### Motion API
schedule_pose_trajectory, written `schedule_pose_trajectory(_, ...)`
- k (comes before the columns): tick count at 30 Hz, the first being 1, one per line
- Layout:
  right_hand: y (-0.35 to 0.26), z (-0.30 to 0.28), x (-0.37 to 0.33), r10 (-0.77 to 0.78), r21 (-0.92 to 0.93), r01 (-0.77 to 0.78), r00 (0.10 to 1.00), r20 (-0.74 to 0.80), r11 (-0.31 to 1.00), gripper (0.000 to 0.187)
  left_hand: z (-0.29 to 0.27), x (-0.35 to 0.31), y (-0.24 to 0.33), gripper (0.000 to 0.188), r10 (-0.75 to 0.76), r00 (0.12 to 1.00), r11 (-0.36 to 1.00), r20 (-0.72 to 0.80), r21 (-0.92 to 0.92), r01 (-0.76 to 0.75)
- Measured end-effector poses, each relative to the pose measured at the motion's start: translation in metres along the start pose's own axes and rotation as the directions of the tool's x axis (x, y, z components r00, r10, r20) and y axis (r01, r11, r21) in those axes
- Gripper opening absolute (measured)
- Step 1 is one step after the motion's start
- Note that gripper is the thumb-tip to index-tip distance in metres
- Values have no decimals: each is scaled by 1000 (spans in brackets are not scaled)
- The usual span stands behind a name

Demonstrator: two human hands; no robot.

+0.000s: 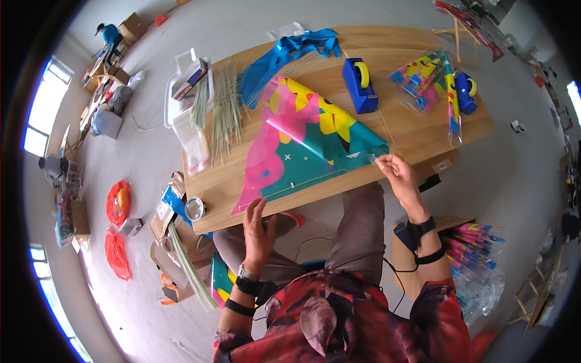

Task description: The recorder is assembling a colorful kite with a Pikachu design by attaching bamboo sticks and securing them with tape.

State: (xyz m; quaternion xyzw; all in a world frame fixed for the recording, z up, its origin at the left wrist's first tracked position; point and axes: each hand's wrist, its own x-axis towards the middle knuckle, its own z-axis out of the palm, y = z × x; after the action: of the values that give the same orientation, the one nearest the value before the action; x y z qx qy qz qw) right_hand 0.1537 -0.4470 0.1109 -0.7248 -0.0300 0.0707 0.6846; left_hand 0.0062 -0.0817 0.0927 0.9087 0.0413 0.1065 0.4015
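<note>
A printed triangular kite sail (266,166) in pink, teal and yellow lies on the wooden table (417,151) in front of me, its upper part folded over. A thin pale rod (305,181) runs along the sail's near edge. My right hand (396,172) pinches the sail's right corner, where a small clear piece shows by the fingertips. Beside the left corner, my left hand (259,236) is raised at the table's near edge, fingers apart and holding nothing.
Blue tape dispensers (361,88) (466,94) stand on the table's far and right parts. Bundled thin rods (225,115), blue ribbon strips (284,60), a white bin (209,97) and packed colourful pieces (420,78) lie around the sail. A tape roll (195,209) sits near the left corner.
</note>
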Motion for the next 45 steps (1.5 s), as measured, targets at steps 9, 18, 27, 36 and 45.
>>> schedule_pose_trajectory(9,-75,117,-43,-141,-192,214,931,336,958,10,-6,35,68,34,-155,943,663,295,-677,320)
schedule_pose_trajectory(18,-96,138,-54,-211,-308,357,882,421,882,9,-25,32,74,18,-79,990,855,120,-502,129)
schedule_pose_trajectory(27,-152,133,-76,-412,-350,561,811,417,750,11,-76,22,130,13,77,997,860,12,-506,-61)
schedule_pose_trajectory(36,-224,128,-154,-990,-273,962,59,131,22,38,-137,-41,215,20,674,447,636,-589,153,-757)
schedule_pose_trajectory(45,-234,152,-168,-958,-565,785,286,-32,254,50,-119,-33,222,23,500,418,696,-758,65,-715)
